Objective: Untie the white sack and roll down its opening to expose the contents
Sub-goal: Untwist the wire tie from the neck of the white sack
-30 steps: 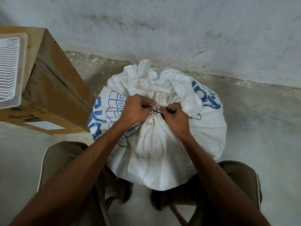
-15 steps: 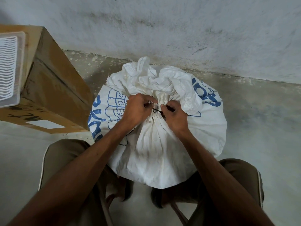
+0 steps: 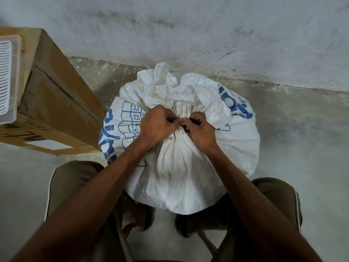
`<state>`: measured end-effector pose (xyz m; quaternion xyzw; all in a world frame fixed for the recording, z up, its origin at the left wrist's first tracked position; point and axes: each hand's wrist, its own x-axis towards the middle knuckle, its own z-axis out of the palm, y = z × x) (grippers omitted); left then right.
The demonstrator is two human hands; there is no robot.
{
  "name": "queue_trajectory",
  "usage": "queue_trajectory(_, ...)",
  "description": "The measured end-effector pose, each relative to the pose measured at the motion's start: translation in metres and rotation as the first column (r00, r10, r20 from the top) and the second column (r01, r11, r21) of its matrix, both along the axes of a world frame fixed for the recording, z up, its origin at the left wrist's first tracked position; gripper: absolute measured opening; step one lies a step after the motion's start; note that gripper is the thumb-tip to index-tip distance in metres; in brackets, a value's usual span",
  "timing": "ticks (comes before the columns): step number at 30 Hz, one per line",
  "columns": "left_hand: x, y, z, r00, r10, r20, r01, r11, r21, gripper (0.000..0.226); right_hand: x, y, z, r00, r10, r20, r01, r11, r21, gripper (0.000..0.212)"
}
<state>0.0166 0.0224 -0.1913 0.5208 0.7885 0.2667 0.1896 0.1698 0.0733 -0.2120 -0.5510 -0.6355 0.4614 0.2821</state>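
A full white woven sack [image 3: 179, 167] with blue print stands on the floor between my knees. Its neck is gathered and tied tight by a thin dark string [image 3: 181, 126], with the loose crumpled top [image 3: 177, 89] bunched above the tie. My left hand [image 3: 154, 127] and my right hand [image 3: 200, 131] meet at the neck, fingertips pinched on the string's knot. The knot itself is mostly hidden under my fingers. The sack's contents are not visible.
A large cardboard box [image 3: 54, 103] stands at the left with a white plastic tray [image 3: 8, 78] on top. A grey plastered wall [image 3: 207, 35] runs just behind the sack. Bare concrete floor [image 3: 302, 148] lies to the right.
Both hands have drawn closer together at the knot, and the dark string loop seen between them earlier is now covered by my fingers. The sack stays tied.
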Motion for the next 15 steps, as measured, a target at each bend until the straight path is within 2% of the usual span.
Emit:
queue_trajectory(4, 0.0014, 0.0055, 0.0006, 0.999, 0.036, 0.013, -0.036, 0.999, -0.027, 0.020, 0.0024, -0.0008, 0.0029, 0.999, -0.018, -0.035, 0.016, 0.999, -0.044, 0.026)
queue_trajectory(12, 0.0010, 0.0036, 0.0001, 1.000, 0.011, -0.009, -0.011, 1.000, -0.024, 0.024, 0.0037, -0.0013, 0.0058, 0.996, -0.026, -0.084, 0.017, 0.994, -0.107, 0.023)
queue_trajectory(15, 0.0021, 0.0060, 0.0012, 0.996, 0.048, 0.074, -0.050, 0.999, 0.018, 0.027, 0.0031, -0.0008, 0.0079, 0.995, -0.012, -0.099, 0.002, 0.995, -0.104, 0.019)
